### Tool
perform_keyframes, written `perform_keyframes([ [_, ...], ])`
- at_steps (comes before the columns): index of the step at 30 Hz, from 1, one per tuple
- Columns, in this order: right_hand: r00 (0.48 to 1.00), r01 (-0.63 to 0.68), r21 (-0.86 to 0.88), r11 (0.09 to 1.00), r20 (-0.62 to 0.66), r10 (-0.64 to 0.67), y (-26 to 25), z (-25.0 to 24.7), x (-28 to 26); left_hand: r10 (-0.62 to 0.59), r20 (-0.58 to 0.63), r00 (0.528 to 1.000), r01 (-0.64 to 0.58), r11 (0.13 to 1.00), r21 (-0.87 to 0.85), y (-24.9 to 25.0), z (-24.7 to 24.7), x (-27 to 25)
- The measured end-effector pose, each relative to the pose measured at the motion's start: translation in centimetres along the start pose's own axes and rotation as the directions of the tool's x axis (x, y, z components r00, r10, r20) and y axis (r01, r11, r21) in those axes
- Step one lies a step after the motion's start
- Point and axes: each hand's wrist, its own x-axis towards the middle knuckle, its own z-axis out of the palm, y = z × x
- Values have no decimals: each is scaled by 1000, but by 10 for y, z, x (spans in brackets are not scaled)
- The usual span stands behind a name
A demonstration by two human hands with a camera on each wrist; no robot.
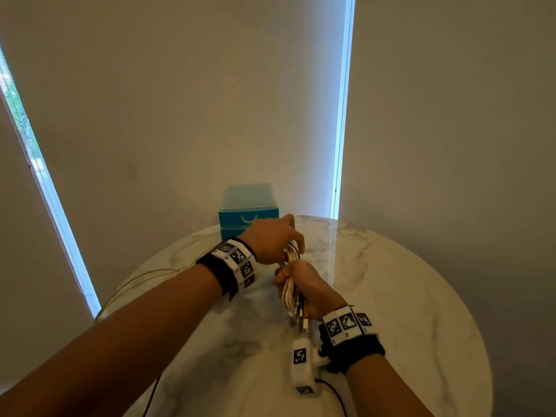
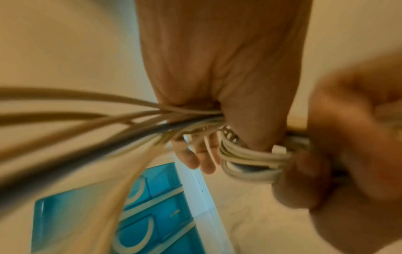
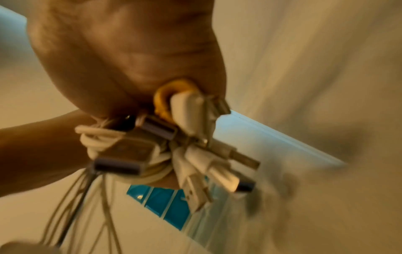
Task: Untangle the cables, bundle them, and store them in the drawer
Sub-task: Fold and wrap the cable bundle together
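Observation:
A bundle of mostly white cables (image 1: 290,282) is held above the round marble table (image 1: 391,296). My right hand (image 1: 304,288) grips its lower part, with several USB plugs (image 3: 195,154) and a yellow loop (image 3: 162,99) sticking out below the fist. My left hand (image 1: 275,239) grips the upper part of the cables (image 2: 243,156), just above the right hand (image 2: 339,151). Loose strands (image 2: 87,120) trail off toward the left. The blue drawer unit (image 1: 249,210) stands at the table's far edge behind the hands, its drawers (image 2: 152,214) closed.
A white tagged device (image 1: 301,364) with a black lead lies on the table near my right wrist. Thin cables (image 1: 135,281) hang over the table's left edge. Wall and window blinds stand behind the table.

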Motion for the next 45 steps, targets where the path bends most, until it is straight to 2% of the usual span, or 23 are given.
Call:
perform_keyframes([
  [2, 998, 54, -44, 998, -32, -55, 0, 3, 2, 71, -36, 997, -68, 994, 82, 6, 4, 4],
  [3, 996, 74, -62, 995, -52, -77, 0, 4, 2, 93, -53, 994, -90, 994, 55, 7, 6, 6],
  [6, 983, 155, -104, 983, -86, -164, -2, 0, 5, 46, -126, 991, -78, 963, -259, 4, 8, 13],
  [9, 966, 213, -179, 960, -107, -235, -5, 0, 5, -16, -121, 993, -49, 857, -513, 4, 5, 15],
  [11, 959, 266, -187, 946, -45, -279, -5, -2, 1, -28, -76, 997, -25, 784, -620, 9, -4, 14],
  [13, 952, 302, -105, 947, 76, -295, -7, -7, -6, -18, -29, 999, -7, 721, -693, 16, -14, 12],
  [15, 949, 296, -68, 953, 133, -285, -8, -11, -10, 4, 4, 1000, 1, 670, -743, 22, -19, 12],
  [19, 980, 193, -99, 976, -18, -196, -3, -6, 0, -40, 2, 999, 26, 603, -797, 29, -15, 13],
  [21, 980, 176, -125, 976, -76, -186, -1, -1, 1, -71, 8, 997, 48, 585, -809, 28, -12, 15],
  [23, 970, 205, -155, 966, -99, -222, -1, 2, -2, -44, -1, 999, 27, 630, -776, 26, -12, 14],
  [25, 960, 241, -200, 950, -95, -264, -4, 4, -4, 45, -5, 999, -37, 753, -657, 21, -15, 14],
  [27, 962, 220, -244, 944, -105, -252, -8, 3, -9, 105, 7, 994, -94, 913, -397, 14, -22, 13],
  [29, 973, 190, -212, 959, -92, -213, -11, 0, -12, 90, -16, 996, -91, 994, -52, 9, -34, 9],
  [31, 975, 199, -240, 950, -51, -217, -12, -4, -13, 112, -64, 992, -98, 977, 188, 8, -43, 7],
  [35, 951, 249, -503, 827, -32, -306, -11, -5, -10, 256, -41, 966, -220, 895, 389, 17, -44, 10],
  [37, 945, 273, -541, 796, -5, -328, -9, -9, -6, 311, -34, 950, -264, 856, 446, 20, -41, 14],
  [40, 960, 255, -554, 792, 46, -277, -10, -16, -8, 382, -37, 923, -322, 822, 470, 25, -37, 18],
  [42, 963, 240, -564, 790, 33, -269, -9, -20, -7, 384, -78, 920, -315, 843, 436, 23, -31, 18],
  [44, 962, 224, -488, 843, -29, -272, -8, -23, -5, 264, -188, 946, -215, 946, 243, 18, -21, 14],
  [45, 962, 213, -411, 886, -72, -265, -6, -25, -3, 157, -239, 958, -150, 987, 51, 15, -14, 11],
])
